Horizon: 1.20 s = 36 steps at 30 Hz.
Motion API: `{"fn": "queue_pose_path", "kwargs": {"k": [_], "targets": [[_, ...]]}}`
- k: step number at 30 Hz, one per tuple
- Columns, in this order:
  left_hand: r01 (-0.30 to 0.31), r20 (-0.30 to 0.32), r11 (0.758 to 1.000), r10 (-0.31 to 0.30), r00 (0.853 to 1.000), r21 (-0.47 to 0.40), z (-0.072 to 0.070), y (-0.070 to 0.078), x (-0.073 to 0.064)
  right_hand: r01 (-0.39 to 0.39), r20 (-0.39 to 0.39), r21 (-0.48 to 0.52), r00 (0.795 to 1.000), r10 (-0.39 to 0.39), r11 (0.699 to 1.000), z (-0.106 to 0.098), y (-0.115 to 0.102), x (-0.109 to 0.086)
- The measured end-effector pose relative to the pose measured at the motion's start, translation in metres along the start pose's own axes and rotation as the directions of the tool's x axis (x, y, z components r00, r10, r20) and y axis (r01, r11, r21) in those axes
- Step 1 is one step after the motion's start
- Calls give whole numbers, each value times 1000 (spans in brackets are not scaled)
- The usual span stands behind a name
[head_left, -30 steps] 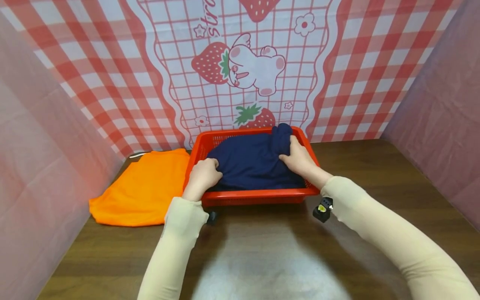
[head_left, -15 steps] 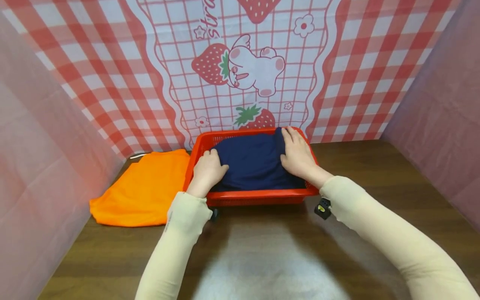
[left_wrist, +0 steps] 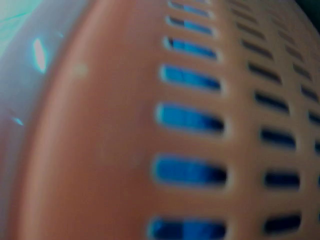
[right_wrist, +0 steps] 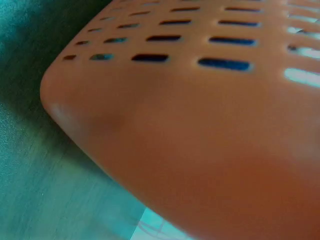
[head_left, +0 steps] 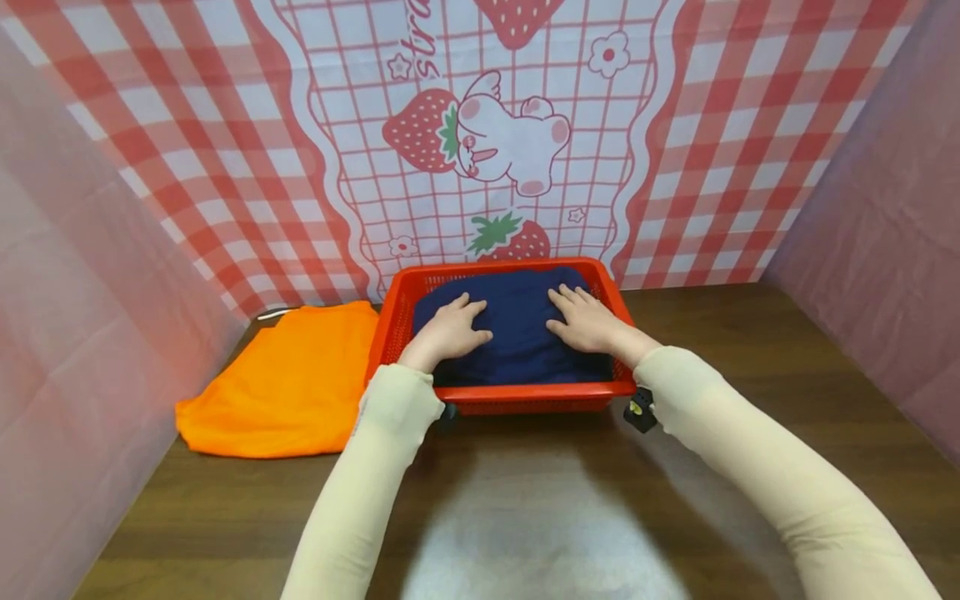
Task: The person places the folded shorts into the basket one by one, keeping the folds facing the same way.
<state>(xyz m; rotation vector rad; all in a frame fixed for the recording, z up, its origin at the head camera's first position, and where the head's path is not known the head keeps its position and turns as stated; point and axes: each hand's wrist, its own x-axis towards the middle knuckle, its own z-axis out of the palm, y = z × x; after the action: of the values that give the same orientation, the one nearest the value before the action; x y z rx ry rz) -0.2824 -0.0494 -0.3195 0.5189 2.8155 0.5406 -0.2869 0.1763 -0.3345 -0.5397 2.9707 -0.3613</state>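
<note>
In the head view a navy blue cloth [head_left: 517, 321] lies spread inside a red plastic basket [head_left: 536, 392]. My left hand [head_left: 450, 329] rests on the cloth's left part with its fingers extended. On the right part lies my right hand [head_left: 585, 321], palm down, fingers spread. Both wrists cross the basket's front rim. Only the slotted basket wall [left_wrist: 115, 130] shows in the left wrist view, with blue seen through the slots. A corner of the basket [right_wrist: 150, 115] fills most of the right wrist view. Neither wrist view shows a hand.
An orange cloth [head_left: 288, 379] lies flat on the wooden table [head_left: 525, 500], just left of the basket. Behind the basket hangs a red and white checked curtain [head_left: 697, 150] with strawberries on it. Pinkish cloth walls [head_left: 870, 217] stand on both sides.
The bunched navy cloth at the basket's right end has been let go and flattened. My left hand has moved right and inward; both hands' fingers have straightened onto the cloth.
</note>
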Motion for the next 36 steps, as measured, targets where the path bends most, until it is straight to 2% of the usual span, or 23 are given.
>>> {"fn": "queue_pose_path", "kwargs": {"k": [5,10,18,22,28,32,36], "targets": [[21,24,1000,-21,999,12,1,3,5,29,44,14,999,-30,999,-2,3,4],[27,55,999,-28,998,29,1,2,7,15,100,40,995,-19,999,-7,3,7],[37,59,999,-36,998,-17,-3,1,3,20,135,22,991,-23,1000,-12,3,6],[40,71,999,-39,997,-11,-13,4,-6,38,186,12,982,-39,999,-20,3,0],[37,-21,999,-37,999,3,-40,10,-10,4,295,68,955,-24,998,-52,-2,-6],[31,-9,999,-30,999,10,-50,11,-3,-26,276,45,961,13,999,-70,-6,-4],[24,46,999,-23,999,-22,-49,9,7,-25,219,44,976,15,999,-74,-6,3]]}}
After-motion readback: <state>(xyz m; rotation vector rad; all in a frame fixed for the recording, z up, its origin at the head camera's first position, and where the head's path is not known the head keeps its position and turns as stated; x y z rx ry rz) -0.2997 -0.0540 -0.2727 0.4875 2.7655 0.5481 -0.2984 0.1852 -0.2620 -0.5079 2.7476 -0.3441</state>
